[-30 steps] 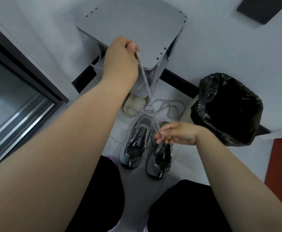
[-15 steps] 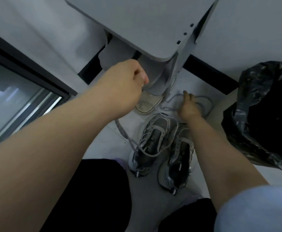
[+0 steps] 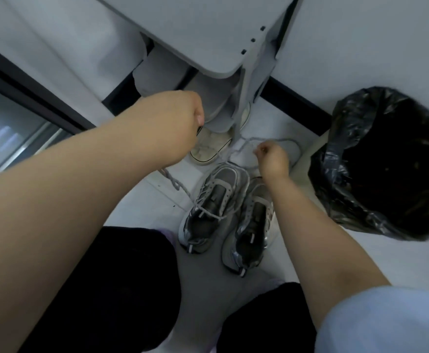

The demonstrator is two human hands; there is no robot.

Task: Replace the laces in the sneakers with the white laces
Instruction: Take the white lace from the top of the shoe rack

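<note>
Two grey sneakers stand side by side on the floor, the left one point(image 3: 209, 207) and the right one point(image 3: 253, 225). A grey lace point(image 3: 180, 186) runs from under my left hand point(image 3: 172, 123) down across the left sneaker. My left hand is closed on that lace above the floor. Beyond the right sneaker's toe, my right hand point(image 3: 272, 159) pinches a loose loop of pale lace point(image 3: 282, 141) lying on the floor. Where the laces end is hidden by my hands.
A grey stool or small table point(image 3: 208, 29) stands over a white shoe point(image 3: 208, 146) just beyond the sneakers. A bin lined with a black bag point(image 3: 386, 161) is at the right. A glass door frame point(image 3: 30, 90) runs along the left. My dark-trousered knees are below.
My left hand came down from in front of the stool top with the lace. My right hand reached forward from above the sneakers to the loose lace on the floor.
</note>
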